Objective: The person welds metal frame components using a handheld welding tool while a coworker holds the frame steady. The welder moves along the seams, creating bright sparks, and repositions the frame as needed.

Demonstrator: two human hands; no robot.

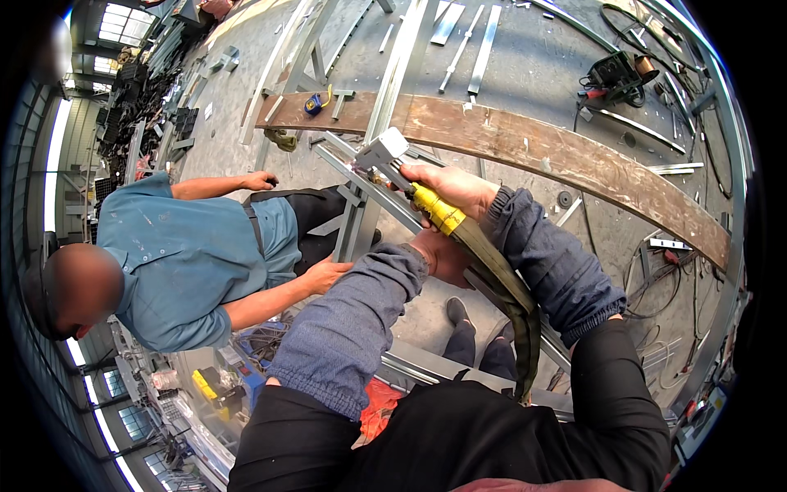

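Note:
My right hand (pixel 459 190) is wrapped round the front of a hand-held welding gun (pixel 382 149), which has a boxy white and grey head and yellow tape on its handle. My left hand (pixel 441 256) is closed at the taped handle from below; its fingers are partly hidden. A thick hose in a dark green sleeve (pixel 518 320) runs from the gun back past my right forearm toward my body. The gun's head is at a joint of a grey metal frame (pixel 357 197), its tip hidden.
On the left, a co-worker in a blue shirt (pixel 188 234) stands beside the frame, one hand close to it. A long brown plank (pixel 508 152) crosses beyond my hands, with a blue tape measure (pixel 313 103) on it. Metal strips, cables and a wire-spool machine (pixel 619 79) lie on the floor.

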